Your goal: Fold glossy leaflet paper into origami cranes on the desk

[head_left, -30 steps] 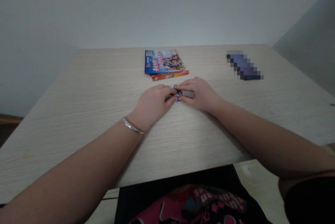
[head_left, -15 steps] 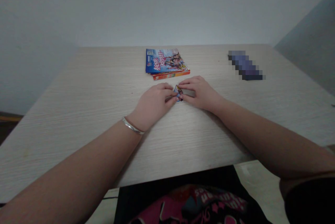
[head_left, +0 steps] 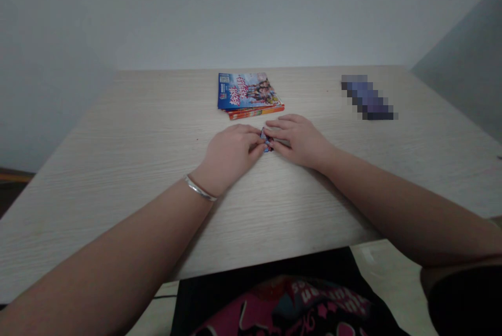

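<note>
A small folded piece of printed paper (head_left: 268,144), blue and multicoloured, lies low over the table between my fingertips. My left hand (head_left: 233,152), with a silver bangle at the wrist, pinches its left side between thumb and fingers. From the other side my right hand (head_left: 301,140) has its thumb and index finger closed on the paper, while its other fingers stretch forward over the tabletop. Much of the paper is covered by the fingertips, so its exact folds cannot be made out.
Beyond my hands lies a stack of colourful booklets (head_left: 249,90) with a blue cover on top. A pixelated dark flat object (head_left: 367,98) rests farther right on the pale wooden table (head_left: 129,132). A wall (head_left: 251,17) stands behind the table.
The fingers of my right hand have shifted slightly over the paper, and less of its printed face shows. My left hand has barely moved; booklets and dark object stay in place.
</note>
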The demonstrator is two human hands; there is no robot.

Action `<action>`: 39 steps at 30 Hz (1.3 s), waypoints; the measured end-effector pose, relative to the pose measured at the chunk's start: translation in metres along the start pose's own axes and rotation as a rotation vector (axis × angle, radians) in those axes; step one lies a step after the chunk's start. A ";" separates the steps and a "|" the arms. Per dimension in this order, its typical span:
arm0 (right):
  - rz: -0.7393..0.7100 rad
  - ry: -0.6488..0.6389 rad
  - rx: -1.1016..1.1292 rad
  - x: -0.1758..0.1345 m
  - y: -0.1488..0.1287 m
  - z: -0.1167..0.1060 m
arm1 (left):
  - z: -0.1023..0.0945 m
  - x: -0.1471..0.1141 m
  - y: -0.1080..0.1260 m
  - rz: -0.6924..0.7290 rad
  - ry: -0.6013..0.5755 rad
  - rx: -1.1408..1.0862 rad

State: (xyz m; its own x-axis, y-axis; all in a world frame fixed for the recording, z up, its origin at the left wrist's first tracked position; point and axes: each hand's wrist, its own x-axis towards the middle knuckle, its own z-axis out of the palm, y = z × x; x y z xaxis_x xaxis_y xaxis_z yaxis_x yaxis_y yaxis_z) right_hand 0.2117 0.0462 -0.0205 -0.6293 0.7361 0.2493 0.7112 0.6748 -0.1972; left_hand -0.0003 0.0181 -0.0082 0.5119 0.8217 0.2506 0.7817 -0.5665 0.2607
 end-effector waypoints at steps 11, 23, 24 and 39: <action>0.154 -0.035 -0.023 0.000 -0.003 0.001 | 0.008 -0.001 -0.009 -0.062 0.049 -0.022; 0.150 -0.100 0.058 0.003 0.009 0.003 | 0.009 -0.001 -0.013 -0.052 0.034 -0.068; 0.159 -0.106 0.059 0.003 0.009 0.002 | 0.009 -0.001 -0.013 -0.057 0.031 -0.066; -0.031 0.146 0.217 0.003 0.020 0.008 | 0.006 0.000 -0.020 0.097 0.005 -0.056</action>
State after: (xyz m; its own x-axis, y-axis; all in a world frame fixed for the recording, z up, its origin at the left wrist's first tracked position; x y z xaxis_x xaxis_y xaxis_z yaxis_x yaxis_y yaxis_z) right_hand 0.2215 0.0619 -0.0315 -0.5863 0.7102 0.3896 0.5986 0.7039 -0.3823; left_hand -0.0134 0.0300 -0.0188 0.5827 0.7623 0.2819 0.7072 -0.6464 0.2864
